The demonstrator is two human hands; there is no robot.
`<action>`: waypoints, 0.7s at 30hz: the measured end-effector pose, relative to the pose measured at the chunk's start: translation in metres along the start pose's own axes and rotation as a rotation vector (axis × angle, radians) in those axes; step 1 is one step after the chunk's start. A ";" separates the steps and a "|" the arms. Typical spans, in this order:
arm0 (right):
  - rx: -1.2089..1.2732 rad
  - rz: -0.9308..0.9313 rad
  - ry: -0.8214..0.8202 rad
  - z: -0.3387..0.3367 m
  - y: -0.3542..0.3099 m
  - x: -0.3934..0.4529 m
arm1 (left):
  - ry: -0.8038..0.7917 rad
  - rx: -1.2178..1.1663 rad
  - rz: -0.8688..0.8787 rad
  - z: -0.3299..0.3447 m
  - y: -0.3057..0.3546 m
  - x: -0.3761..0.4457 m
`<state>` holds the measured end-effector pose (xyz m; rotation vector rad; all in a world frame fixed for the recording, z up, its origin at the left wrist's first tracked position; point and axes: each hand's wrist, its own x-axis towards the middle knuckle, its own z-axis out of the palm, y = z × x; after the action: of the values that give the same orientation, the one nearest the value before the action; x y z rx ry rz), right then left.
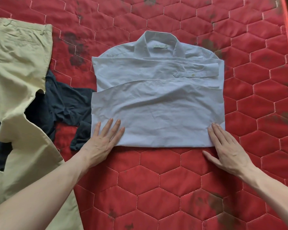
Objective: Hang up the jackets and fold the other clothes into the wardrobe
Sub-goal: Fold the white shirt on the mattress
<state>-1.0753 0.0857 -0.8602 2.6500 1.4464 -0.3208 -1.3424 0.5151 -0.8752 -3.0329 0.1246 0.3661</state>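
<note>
Two bare forearms reach in, both hands flat on a folded shirt.

The left hand point(101, 143) and right hand point(226, 146) press straight-fingered on the near corners of the pale blue shirt point(156, 97), gripping nothing, on the red quilted bedcover point(156, 180); beige trousers point(15, 72) and a dark garment point(63, 103) lie left.

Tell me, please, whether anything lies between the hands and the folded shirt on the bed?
Nothing visible does: the left hand and right hand already rest flat on the pale blue shirt's lower corners. The dark garment lies beside it, to the left.
</note>
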 end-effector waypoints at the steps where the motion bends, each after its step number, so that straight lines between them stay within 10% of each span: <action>1: -0.022 -0.023 -0.009 -0.004 0.001 0.002 | 0.016 0.008 -0.009 -0.001 0.001 -0.001; 21: 0.013 0.192 -0.110 -0.029 -0.030 -0.001 | -0.237 -0.152 -0.286 -0.040 0.002 -0.012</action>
<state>-1.0975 0.1070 -0.8312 2.7070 1.1516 -0.4500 -1.3450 0.5103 -0.8339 -3.0585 -0.3633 0.7318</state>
